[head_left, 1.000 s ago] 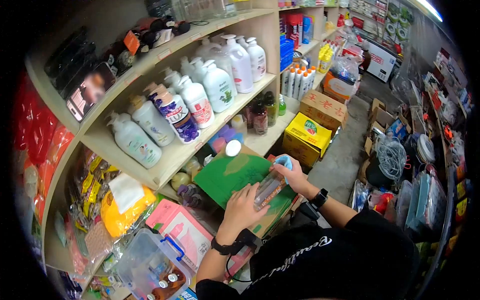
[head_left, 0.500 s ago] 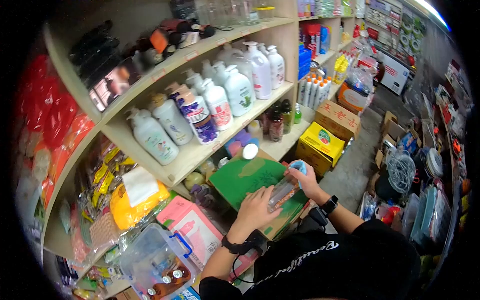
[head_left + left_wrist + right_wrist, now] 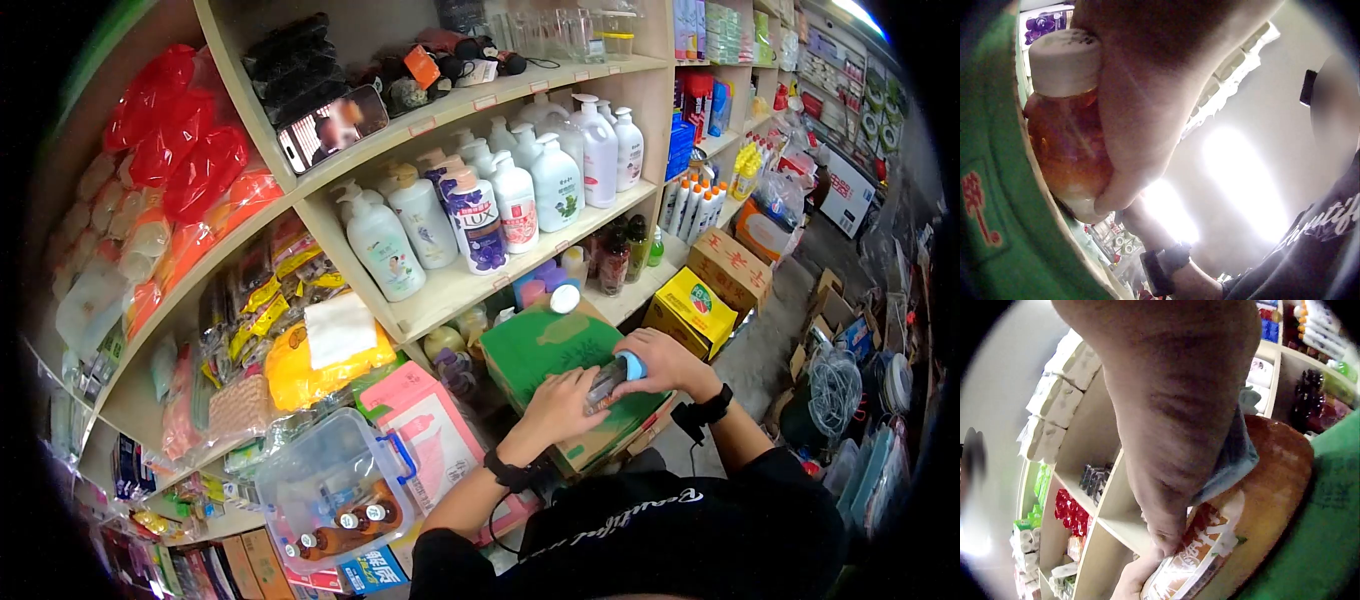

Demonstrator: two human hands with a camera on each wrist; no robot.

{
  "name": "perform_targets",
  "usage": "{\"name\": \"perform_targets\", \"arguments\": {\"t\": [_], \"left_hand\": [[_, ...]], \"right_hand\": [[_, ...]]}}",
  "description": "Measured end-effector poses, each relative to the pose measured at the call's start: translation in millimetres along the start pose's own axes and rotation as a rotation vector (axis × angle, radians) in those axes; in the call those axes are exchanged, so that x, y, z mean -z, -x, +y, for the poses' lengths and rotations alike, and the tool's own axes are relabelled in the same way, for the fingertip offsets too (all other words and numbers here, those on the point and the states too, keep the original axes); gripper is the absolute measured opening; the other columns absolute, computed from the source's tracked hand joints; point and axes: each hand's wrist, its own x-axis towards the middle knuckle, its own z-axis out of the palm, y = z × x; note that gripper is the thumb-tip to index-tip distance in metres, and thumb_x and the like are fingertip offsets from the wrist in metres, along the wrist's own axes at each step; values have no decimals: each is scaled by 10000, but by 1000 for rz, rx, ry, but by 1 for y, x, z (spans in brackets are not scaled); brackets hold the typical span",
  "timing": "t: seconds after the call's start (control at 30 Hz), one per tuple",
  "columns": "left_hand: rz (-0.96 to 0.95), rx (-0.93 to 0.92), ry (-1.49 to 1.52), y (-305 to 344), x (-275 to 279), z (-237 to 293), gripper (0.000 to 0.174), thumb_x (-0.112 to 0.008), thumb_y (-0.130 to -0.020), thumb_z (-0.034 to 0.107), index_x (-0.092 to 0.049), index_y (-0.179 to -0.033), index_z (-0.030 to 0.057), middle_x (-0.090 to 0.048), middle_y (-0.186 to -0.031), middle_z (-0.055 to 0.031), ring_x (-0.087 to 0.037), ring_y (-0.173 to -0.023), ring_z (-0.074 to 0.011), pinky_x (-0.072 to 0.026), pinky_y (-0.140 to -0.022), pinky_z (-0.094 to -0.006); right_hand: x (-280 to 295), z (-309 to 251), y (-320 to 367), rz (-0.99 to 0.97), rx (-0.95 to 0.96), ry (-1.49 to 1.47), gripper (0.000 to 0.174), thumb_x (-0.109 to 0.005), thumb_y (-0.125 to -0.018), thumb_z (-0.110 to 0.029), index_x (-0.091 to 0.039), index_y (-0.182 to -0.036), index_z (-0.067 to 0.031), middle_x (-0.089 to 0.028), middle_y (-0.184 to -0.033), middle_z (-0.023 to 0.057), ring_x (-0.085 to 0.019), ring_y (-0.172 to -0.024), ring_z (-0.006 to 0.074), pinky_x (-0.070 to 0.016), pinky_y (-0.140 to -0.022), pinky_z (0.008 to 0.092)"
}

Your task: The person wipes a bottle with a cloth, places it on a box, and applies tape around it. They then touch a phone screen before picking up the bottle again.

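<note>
A bottle of amber liquid [image 3: 605,385] lies over a green carton [image 3: 535,350], between my two hands. My left hand [image 3: 560,405] holds it; in the left wrist view its white cap [image 3: 1065,65] is beside that hand, with the thumb against the bottle's side. My right hand [image 3: 660,360] grips a light blue cloth [image 3: 632,366] against the bottle's other end. The right wrist view shows the cloth pressed along the bottle beside a label [image 3: 1191,562] with white lettering. The hand hides part of the cloth there.
A clear plastic bin [image 3: 330,470] with several brown bottles stands at left, beside a pink box [image 3: 425,420]. Pump bottles [image 3: 480,220] line the shelf ahead. A yellow carton [image 3: 690,310] sits on the right, and a white round cap [image 3: 565,299] shows at the green carton's far edge.
The head view has turned left, so everything appears further right. My right hand with the cloth has turned over the bottle's end, and less of the bottle shows between the hands.
</note>
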Motion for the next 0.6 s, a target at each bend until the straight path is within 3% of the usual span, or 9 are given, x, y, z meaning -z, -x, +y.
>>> {"name": "perform_targets", "arguments": {"t": [0.07, 0.13, 0.17, 0.27, 0.3, 0.4, 0.6], "left_hand": [[-6, 2, -16, 0, -2, -1, 743, -847, -821, 423, -586, -1407, 48, -706, -1277, -199, -704, -1120, -392, -551, -976, -486], [-7, 3, -10, -1, 0, 1, 741, -846, -821, 429, -589, -1399, 43, -708, -1268, -198, -706, -1113, -390, -551, -973, -486], [-15, 4, -2, 0, 1, 1, 740, -845, -820, 435, -592, -1391, 39, -710, -1259, -198, -707, -1105, -388, -551, -971, -485], [20, -12, -13, 0, -2, -1, 744, -845, -820, 445, -599, -1374, 14, -713, -1236, -204, -709, -1094, -389, -553, -967, -476], [24, -10, -15, -1, -2, -1, 744, -845, -820, 445, -599, -1374, 14, -713, -1236, -204, -709, -1094, -389, -553, -967, -476], [-4, 13, -27, -1, -1, -2, 740, -848, -817, 448, -608, -1348, -9, -717, -1217, -209, -709, -1094, -389, -555, -971, -466], [26, -15, -12, -2, 1, -1, 718, -851, -817, 456, -615, -1300, -20, -717, -1193, -205, -706, -1088, -390, -554, -975, -470]], "right_hand": [[2, -8, -6, -3, 74, 2, 676, -842, -802, -618, -674, -1116, -44, -688, -1016, 165, -664, -970, 384, -520, -867, 450], [3, -17, -9, -44, 141, 80, 680, -778, -848, -649, -670, -1124, -37, -689, -1033, 169, -669, -991, 370, -518, -860, 444], [-7, -13, -9, -7, 121, 89, 598, -706, -924, -615, -691, -1075, -37, -707, -1008, 167, -680, -972, 357, -516, -856, 435], [-29, -20, -12, 107, -28, 138, 494, -666, -974, -532, -721, -981, -41, -726, -947, 162, -694, -927, 357, -519, -868, 436], [-34, -28, -16, 187, -65, 179, 385, -660, -976, -416, -729, -894, -46, -732, -872, 153, -697, -865, 357, -517, -849, 444], [-46, -24, -18, 195, -146, 223, 311, -656, -949, -335, -723, -857, -46, -730, -840, 150, -690, -831, 354, -509, -811, 456], [-54, -36, -24, 270, -177, 215, 276, -656, -912, -270, -707, -759, -46, -711, -750, 144, -669, -763, 337, -494, -776, 454]]}}
